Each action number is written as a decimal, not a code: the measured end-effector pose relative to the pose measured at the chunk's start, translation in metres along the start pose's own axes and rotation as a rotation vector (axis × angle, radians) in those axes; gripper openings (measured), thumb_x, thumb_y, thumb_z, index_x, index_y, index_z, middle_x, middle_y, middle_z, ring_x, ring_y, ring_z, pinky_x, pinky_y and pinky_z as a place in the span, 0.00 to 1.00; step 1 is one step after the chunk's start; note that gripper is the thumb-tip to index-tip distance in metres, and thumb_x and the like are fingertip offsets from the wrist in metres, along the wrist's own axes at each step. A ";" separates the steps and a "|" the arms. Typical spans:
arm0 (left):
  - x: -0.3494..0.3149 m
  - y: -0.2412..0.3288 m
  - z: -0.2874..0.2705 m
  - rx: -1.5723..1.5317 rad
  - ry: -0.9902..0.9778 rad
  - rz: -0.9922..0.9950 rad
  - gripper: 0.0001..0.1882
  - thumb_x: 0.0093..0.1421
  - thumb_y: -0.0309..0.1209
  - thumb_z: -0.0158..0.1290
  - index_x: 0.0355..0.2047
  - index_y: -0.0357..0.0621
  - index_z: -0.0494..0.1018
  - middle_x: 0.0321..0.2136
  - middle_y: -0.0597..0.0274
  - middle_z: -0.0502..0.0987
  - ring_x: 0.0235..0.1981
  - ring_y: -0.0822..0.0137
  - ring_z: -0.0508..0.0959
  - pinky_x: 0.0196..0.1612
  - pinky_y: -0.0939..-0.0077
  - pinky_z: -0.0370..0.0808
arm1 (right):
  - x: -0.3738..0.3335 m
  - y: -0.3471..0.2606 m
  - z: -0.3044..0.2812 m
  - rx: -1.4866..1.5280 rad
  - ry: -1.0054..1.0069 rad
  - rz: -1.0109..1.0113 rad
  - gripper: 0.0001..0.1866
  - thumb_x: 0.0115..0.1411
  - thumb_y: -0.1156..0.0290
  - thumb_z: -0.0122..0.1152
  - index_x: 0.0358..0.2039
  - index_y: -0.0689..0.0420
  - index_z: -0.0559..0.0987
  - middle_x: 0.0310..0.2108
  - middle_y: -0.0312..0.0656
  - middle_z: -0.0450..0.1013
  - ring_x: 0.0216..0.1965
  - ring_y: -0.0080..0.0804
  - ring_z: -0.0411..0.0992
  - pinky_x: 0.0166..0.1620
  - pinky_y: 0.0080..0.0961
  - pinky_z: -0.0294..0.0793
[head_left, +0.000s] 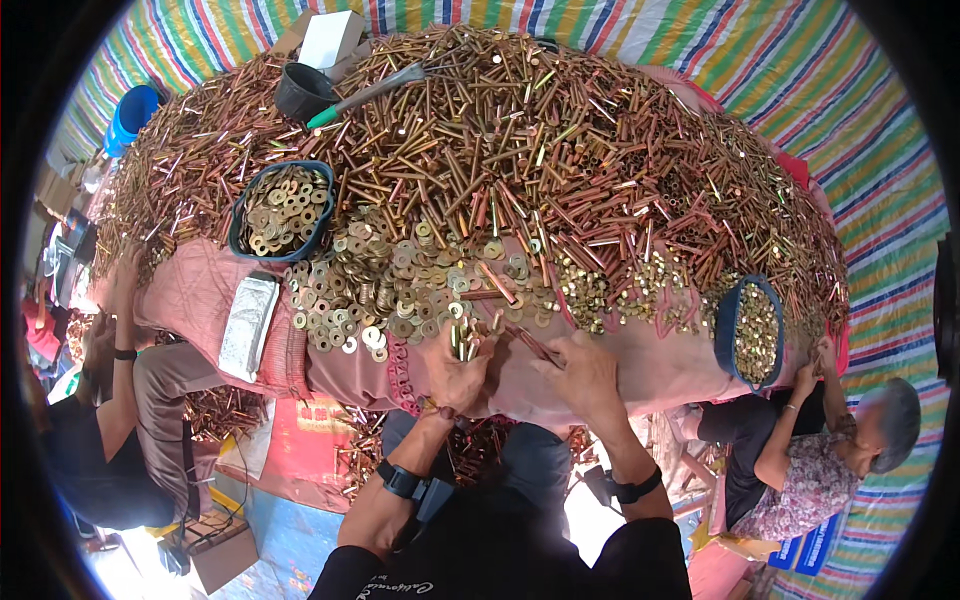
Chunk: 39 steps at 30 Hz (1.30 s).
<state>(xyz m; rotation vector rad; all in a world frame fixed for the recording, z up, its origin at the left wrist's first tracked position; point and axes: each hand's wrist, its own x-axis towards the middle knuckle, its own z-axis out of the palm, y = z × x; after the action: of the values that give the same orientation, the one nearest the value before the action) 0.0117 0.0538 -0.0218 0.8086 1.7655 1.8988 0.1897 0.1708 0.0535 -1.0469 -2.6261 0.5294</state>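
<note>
At the near edge of the cloth-covered heap, my left hand (458, 372) is closed around a few metal bolts (466, 338) whose ends stick up past its fingers. Just to its right, my right hand (584, 376) pinches reddish, copper-coloured bolts (530, 345) that point toward my left hand. Flat round washers (375, 275) lie spread just beyond my left hand. Small brass-coloured nuts (585, 290) are scattered beyond my right hand. A large heap of copper-coloured bolts (480, 140) rises behind them.
A blue basket of washers (236, 228) stands at left, a blue basket of nuts (722, 335) at right. A green-handled tool (365, 97) and a black bucket (303, 92) rest on the heap. A white block (246, 325) lies at left. People work at both sides.
</note>
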 end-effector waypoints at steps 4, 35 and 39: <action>-0.001 0.001 -0.002 0.049 0.003 -0.056 0.10 0.61 0.20 0.68 0.41 0.35 0.79 0.31 0.68 0.82 0.31 0.78 0.79 0.35 0.80 0.78 | -0.003 -0.005 -0.001 0.003 0.101 -0.142 0.14 0.60 0.64 0.75 0.39 0.61 0.84 0.34 0.46 0.78 0.31 0.39 0.78 0.35 0.37 0.77; -0.001 0.007 -0.001 0.093 0.034 0.019 0.12 0.55 0.26 0.67 0.40 0.39 0.80 0.26 0.56 0.83 0.27 0.65 0.83 0.34 0.67 0.79 | 0.084 -0.073 -0.053 0.256 0.208 -0.523 0.20 0.63 0.73 0.70 0.56 0.59 0.81 0.36 0.46 0.76 0.31 0.43 0.78 0.34 0.36 0.77; -0.001 0.011 -0.002 0.098 0.011 0.031 0.15 0.55 0.25 0.67 0.43 0.39 0.80 0.29 0.57 0.84 0.30 0.65 0.84 0.36 0.66 0.80 | 0.085 -0.071 -0.040 0.154 0.241 -0.600 0.21 0.64 0.69 0.70 0.57 0.58 0.81 0.35 0.46 0.74 0.31 0.47 0.77 0.34 0.40 0.76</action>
<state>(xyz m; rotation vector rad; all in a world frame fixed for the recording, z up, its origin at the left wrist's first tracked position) 0.0122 0.0505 -0.0110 0.8660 1.8759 1.8512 0.1009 0.1919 0.1286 -0.2268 -2.4586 0.4193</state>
